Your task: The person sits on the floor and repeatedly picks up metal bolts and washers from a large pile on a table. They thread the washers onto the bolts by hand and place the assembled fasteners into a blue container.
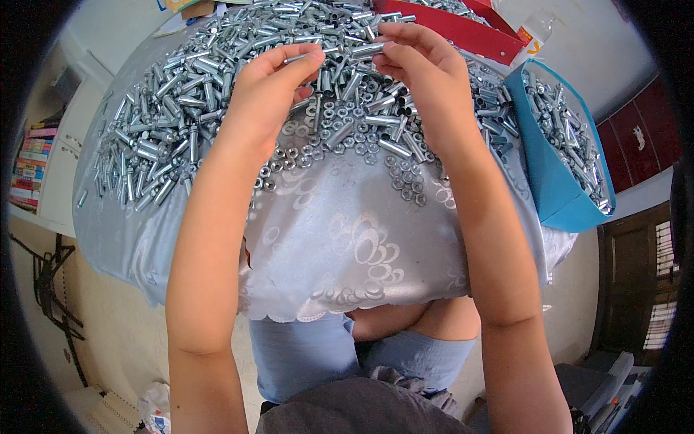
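Observation:
Above the heap, my left hand (266, 90) is closed in a pinch on a thin metal bolt (334, 50), whose shank points right. My right hand (437, 83) grips a wider silver metal sleeve (367, 49) between thumb and fingers. The bolt's end and the sleeve face each other, close together; whether they touch I cannot tell. Beneath both hands spreads a large pile of silver sleeves and bolts (173, 137). Loose hex nuts (347, 123) lie in a patch between my forearms, and a smaller cluster of nuts (408, 181) sits nearer my right forearm.
A silvery patterned cloth (325, 231) covers the table and hangs over its near edge. At the right stands a blue fabric bin (557, 195) full of bolts. A red box (463, 36) with metal parts and a clear plastic bottle (536, 30) are at the far right.

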